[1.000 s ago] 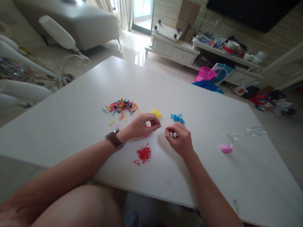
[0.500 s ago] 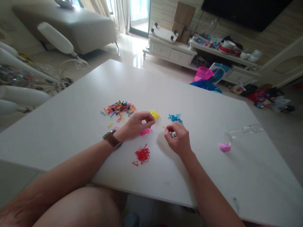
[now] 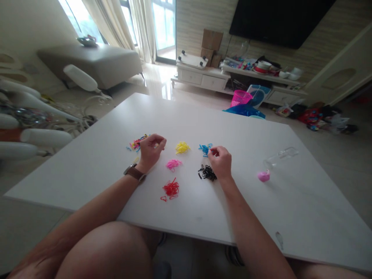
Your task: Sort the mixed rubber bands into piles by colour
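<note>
My left hand [image 3: 151, 150], a watch on its wrist, is held beside and partly over a mixed-colour pile of small rubber bands [image 3: 135, 144]. Its thumb and forefinger are closed together; whatever they pinch is too small to make out. My right hand [image 3: 221, 162] has its fingertips closed at the edge of the blue rubber bands [image 3: 204, 149], and what it holds is hidden. Below it lie black rubber bands [image 3: 208, 173], partly covered by the hand. Between the hands are yellow rubber bands [image 3: 182, 147] and pink ones [image 3: 173, 164]. Red rubber bands [image 3: 171, 189] lie nearest me.
A clear glass bottle [image 3: 280, 156] lies on its side at the right of the white table [image 3: 250, 217], with a pink object [image 3: 263, 176] near it. A small clear item [image 3: 279, 239] sits by the front edge. White chairs [image 3: 81, 78] stand to the left.
My left hand has moved left to the mixed pile. My right hand has shifted from the yellow side to the blue pile; the yellow band at its fingertips no longer shows. The view has tilted up.
</note>
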Demonstrator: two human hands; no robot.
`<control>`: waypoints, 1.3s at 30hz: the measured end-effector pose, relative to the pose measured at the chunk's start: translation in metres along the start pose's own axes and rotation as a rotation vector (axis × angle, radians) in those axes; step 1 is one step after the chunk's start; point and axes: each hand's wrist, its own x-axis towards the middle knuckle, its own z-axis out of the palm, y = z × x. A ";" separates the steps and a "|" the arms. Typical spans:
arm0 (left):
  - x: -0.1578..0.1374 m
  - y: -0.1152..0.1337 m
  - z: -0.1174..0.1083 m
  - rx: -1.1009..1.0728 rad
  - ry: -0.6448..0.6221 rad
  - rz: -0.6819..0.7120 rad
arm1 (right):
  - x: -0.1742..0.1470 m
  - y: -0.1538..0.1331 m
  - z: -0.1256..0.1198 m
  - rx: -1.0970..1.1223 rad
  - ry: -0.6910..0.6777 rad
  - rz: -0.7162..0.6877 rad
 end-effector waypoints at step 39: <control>-0.004 0.007 -0.096 0.825 -0.565 -0.428 | -0.022 -0.037 0.035 0.108 -0.172 -0.327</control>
